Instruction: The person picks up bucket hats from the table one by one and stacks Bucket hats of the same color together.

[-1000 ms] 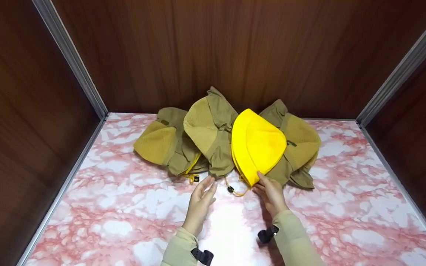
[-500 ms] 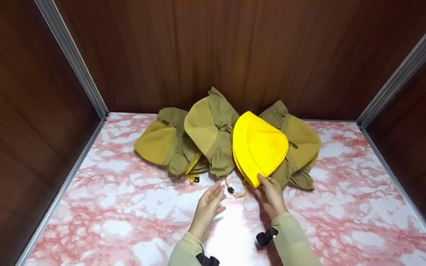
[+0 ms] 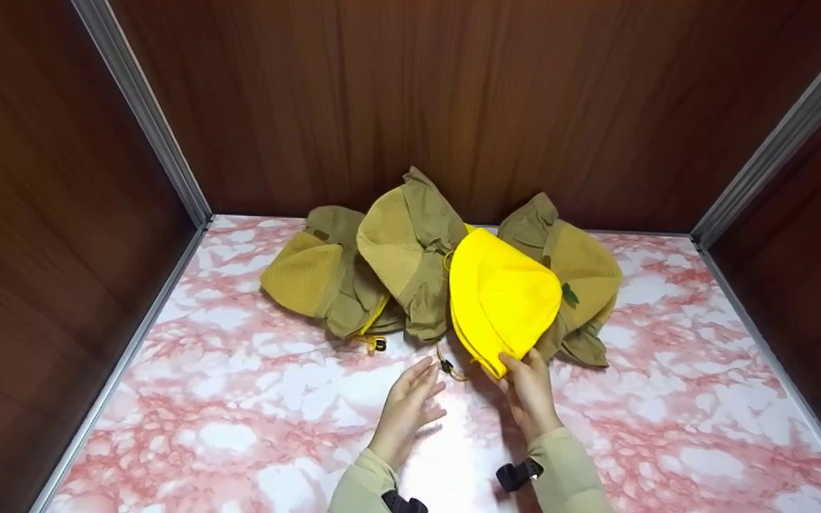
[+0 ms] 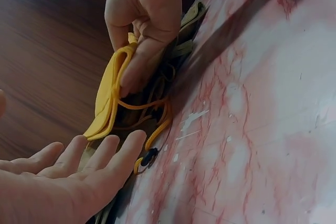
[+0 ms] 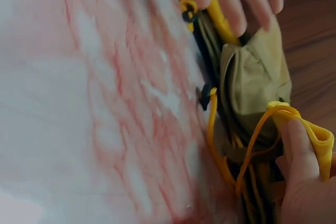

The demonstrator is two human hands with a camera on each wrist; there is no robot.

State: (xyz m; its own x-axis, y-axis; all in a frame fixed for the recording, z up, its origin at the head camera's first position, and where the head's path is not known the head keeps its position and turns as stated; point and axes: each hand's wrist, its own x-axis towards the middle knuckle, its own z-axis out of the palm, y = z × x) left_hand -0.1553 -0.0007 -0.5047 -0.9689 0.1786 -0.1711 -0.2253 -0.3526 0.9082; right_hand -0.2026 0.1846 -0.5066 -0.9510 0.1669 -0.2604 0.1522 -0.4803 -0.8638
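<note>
My right hand (image 3: 530,392) pinches the near tip of a folded yellow bucket hat (image 3: 507,292), thumb on top. The hat is tilted up over the right-hand khaki hat (image 3: 585,274), covering part of it. In the left wrist view, the yellow hat (image 4: 107,95) shows its doubled brim and an orange cord (image 4: 139,106) hanging from it. My left hand (image 3: 407,410) is beside it with fingers extended, holding nothing. Close to the left fingertips lies a black cord lock (image 3: 447,366) on a cord.
Two more khaki hats, a middle one (image 3: 410,256) and a left one (image 3: 311,271), overlap against the brown wood-grain back wall (image 3: 410,107). A second cord lock (image 3: 380,345) lies before them. Metal-edged side walls flank the pink-and-white marbled table (image 3: 218,434).
My right hand has drawn the yellow hat slightly toward me and to the right, revealing more of the khaki hat's green mark. My left hand has moved right and nearer, away from the middle khaki hat.
</note>
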